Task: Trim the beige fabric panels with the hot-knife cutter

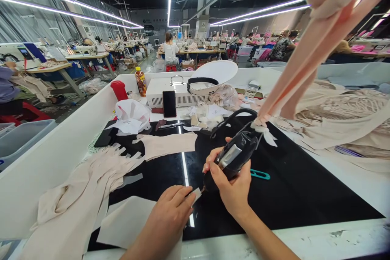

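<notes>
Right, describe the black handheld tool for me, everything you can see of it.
The black tool has a bulky, dark body, apparently plastic, with a silver, metallic-looking plate on its side. A black cable arches by its upper end, where pale pink fabric strips are tied. The right hand grips it, tilted, over the black work surface. Its narrow tip points down-left at a small pale piece in the left hand; whether it is running cannot be told.
</notes>
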The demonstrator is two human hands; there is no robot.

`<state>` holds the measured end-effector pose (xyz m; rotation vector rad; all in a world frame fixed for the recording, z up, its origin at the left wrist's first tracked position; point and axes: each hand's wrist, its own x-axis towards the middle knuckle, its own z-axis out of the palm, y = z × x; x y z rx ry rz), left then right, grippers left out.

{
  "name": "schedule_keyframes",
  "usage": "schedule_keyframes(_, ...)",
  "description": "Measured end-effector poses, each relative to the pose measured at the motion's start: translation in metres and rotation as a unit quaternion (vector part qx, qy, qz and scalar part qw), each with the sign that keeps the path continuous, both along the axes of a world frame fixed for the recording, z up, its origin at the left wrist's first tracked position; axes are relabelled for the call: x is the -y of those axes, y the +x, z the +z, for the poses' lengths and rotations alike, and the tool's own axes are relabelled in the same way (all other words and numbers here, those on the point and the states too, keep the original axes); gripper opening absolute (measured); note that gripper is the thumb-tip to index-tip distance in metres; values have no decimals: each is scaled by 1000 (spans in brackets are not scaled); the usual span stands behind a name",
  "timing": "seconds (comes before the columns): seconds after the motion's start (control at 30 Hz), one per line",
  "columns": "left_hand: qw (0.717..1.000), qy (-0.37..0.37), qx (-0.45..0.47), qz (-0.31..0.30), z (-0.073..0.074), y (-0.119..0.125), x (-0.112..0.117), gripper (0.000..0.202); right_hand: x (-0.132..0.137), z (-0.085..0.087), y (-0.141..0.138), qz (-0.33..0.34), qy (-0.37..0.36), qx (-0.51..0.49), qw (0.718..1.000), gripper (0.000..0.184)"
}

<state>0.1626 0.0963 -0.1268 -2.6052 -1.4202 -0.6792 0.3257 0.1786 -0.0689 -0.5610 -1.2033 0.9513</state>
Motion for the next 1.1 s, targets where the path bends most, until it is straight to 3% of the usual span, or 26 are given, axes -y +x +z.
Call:
schedule_keyframes(0.2,999,43,-22,11,-1,-8,16,34,10,7,6,-34,-5,15,999,31)
schedule_keyframes(0.53,997,83,6,-1,-7,-10,22,28,21,10,13,-62,-7,32,998,45)
schedule_keyframes(0.83,997,70,29,-11,1,8,15,25,22,8,15,-69,-11,33,997,36)
schedule_keyframes(0.93,998,23,55,-9,1,21,7,28,21,7,16,-72,-13,36,997,35)
schedule_keyframes(1.1,999,-5,46,24,-5,27,4,31,20,10,17,-67,-13,17,998,45)
